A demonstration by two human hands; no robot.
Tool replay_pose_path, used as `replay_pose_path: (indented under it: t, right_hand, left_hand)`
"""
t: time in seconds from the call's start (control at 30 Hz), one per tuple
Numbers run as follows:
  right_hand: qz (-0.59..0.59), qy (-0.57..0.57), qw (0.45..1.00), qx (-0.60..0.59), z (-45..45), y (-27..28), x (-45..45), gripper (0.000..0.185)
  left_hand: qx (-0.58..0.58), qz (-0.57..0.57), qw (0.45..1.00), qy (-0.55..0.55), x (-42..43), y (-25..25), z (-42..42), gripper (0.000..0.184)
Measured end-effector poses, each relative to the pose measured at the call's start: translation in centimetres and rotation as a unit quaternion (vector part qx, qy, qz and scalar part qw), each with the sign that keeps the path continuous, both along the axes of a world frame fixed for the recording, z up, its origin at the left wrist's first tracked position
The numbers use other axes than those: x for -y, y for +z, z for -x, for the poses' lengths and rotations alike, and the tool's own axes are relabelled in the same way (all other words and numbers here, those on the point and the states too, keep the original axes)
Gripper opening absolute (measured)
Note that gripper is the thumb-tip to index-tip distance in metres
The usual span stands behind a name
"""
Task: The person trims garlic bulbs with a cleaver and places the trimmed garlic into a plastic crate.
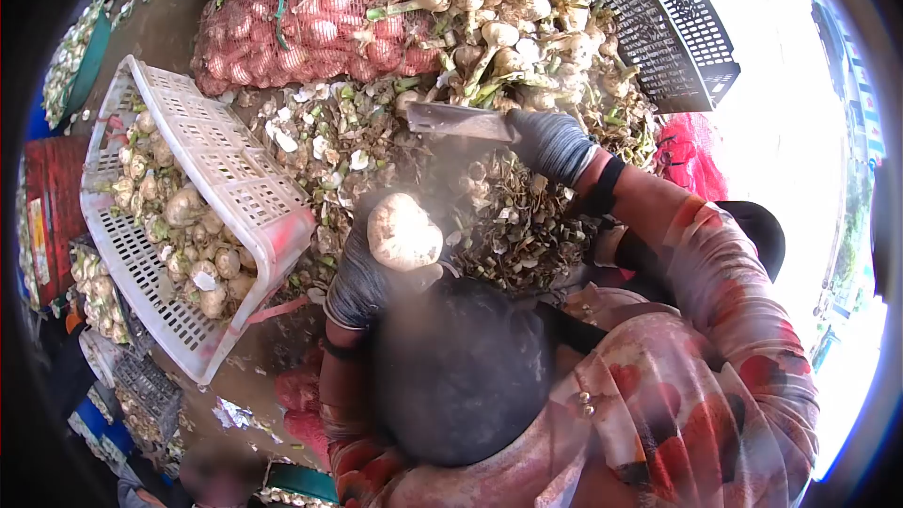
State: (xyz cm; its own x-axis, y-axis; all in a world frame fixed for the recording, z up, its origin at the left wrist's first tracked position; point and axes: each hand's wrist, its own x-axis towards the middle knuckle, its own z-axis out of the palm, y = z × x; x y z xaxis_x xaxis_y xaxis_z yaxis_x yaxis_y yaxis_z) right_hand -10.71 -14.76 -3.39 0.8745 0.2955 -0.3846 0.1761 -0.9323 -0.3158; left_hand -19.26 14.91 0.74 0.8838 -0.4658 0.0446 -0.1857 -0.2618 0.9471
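Observation:
My left hand (359, 268), in a grey glove, is closed around a pale garlic bulb (404, 233), held above the dark rounded shape (461, 372) in front of my body. My right hand (553, 146), also gloved, grips a broad-bladed knife (461, 122). The blade points left over the peelings, apart from the bulb in my left hand. Just beyond it lies a heap of garlic with stems (508, 33). Dry skins and cut bits (517, 226) cover the ground between my hands.
A tilted white plastic crate (226, 146) holds trimmed garlic bulbs (212, 259) at the left. Behind stands a red mesh sack (310, 38) full of bulbs. A black crate (658, 23) leans at the upper right. Another person (221, 470) is at the lower left.

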Motion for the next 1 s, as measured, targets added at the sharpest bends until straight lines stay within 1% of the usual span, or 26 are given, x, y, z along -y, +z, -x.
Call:
replay_pose_path:
  t: [0.03,0.1,0.13,0.17,0.23,0.27,0.33,0.37,0.43,0.57,0.6,0.63,0.7,0.73,0.77,0.8,0.83,0.9,0.97,1.0]
  right_hand:
    - [-0.048,0.006,0.998,0.036,0.6,-0.7,1.1,0.025]
    - [-0.134,0.028,0.988,0.074,2.5,2.0,-0.4,0.023]
    - [-0.105,0.047,0.993,-0.001,3.0,3.8,-1.3,0.025]
    - [-0.168,0.109,0.98,0.02,3.4,5.4,-1.9,0.028]
    - [-0.138,0.187,0.972,-0.017,3.9,8.6,-3.0,0.033]
    - [-0.14,0.188,0.972,-0.014,4.2,8.9,-3.2,0.033]
    - [-0.211,0.214,0.954,0.014,4.9,9.5,-3.3,0.027]
    - [-0.21,0.212,0.954,0.015,5.1,9.5,-3.1,0.027]
    - [-0.266,0.21,0.94,0.028,5.6,8.7,-2.7,0.029]
    - [-0.227,0.203,0.951,0.042,6.3,7.4,-2.3,0.033]
    - [-0.233,0.209,0.946,0.082,6.2,6.3,-2.0,0.032]
    - [-0.234,0.21,0.946,0.083,6.5,5.6,-1.8,0.032]
    - [-0.158,0.216,0.96,0.086,6.4,5.7,-1.9,0.03]
    - [-0.165,0.21,0.962,0.06,6.4,5.9,-1.6,0.027]
    - [-0.167,0.21,0.961,0.062,5.8,5.2,-1.1,0.027]
    - [-0.115,0.102,0.987,0.048,4.8,3.5,-0.3,0.026]
    - [-0.061,-0.008,0.998,0.034,4.1,2.2,0.5,0.025]
    - [-0.036,-0.014,0.999,0.012,4.0,0.9,3.5,0.025]
    - [-0.039,-0.03,0.998,0.05,5.3,2.5,3.4,0.027]
    - [-0.095,-0.033,0.993,0.064,5.6,3.7,2.7,0.03]
  left_hand:
    - [0.003,-0.004,1.0,0.011,0.0,-0.1,-0.2,0.076]
    - [-0.128,0.055,0.985,0.101,0.5,-0.1,0.0,0.075]
    - [-0.149,0.005,0.983,0.105,0.8,0.2,-0.5,0.072]
    - [-0.142,0.005,0.984,0.104,0.2,-2.0,-0.4,0.072]
    - [-0.122,0.019,0.987,0.106,0.2,-3.4,0.3,0.073]
    - [-0.111,0.025,0.987,0.112,0.2,-3.5,0.6,0.073]
    - [-0.1,0.042,0.986,0.124,0.3,-3.3,1.4,0.073]
    - [-0.097,0.049,0.986,0.128,0.4,-3.2,1.7,0.073]
    - [-0.095,0.061,0.985,0.134,0.6,-3.1,2.2,0.073]
    - [-0.102,0.081,0.983,0.128,1.2,-2.3,3.3,0.073]
    - [-0.105,0.088,0.982,0.127,1.5,-2.3,3.1,0.074]
    - [-0.11,0.096,0.981,0.128,1.9,-2.3,3.0,0.074]
    - [-0.127,0.131,0.975,0.128,2.8,-2.1,2.7,0.074]
    - [-0.136,0.15,0.971,0.128,3.1,-1.8,2.6,0.074]
    - [-0.146,0.157,0.969,0.127,3.4,-0.7,2.5,0.074]
    - [-0.171,0.09,0.976,0.103,3.6,1.7,2.1,0.079]
    - [-0.139,0.063,0.984,0.087,3.2,3.0,2.8,0.081]
    - [-0.054,0.025,0.989,0.132,1.7,3.7,3.0,0.079]
    - [-0.103,0.03,0.973,0.205,-0.2,4.0,2.6,0.078]
    - [-0.088,-0.026,0.971,0.22,-0.9,3.8,2.3,0.08]
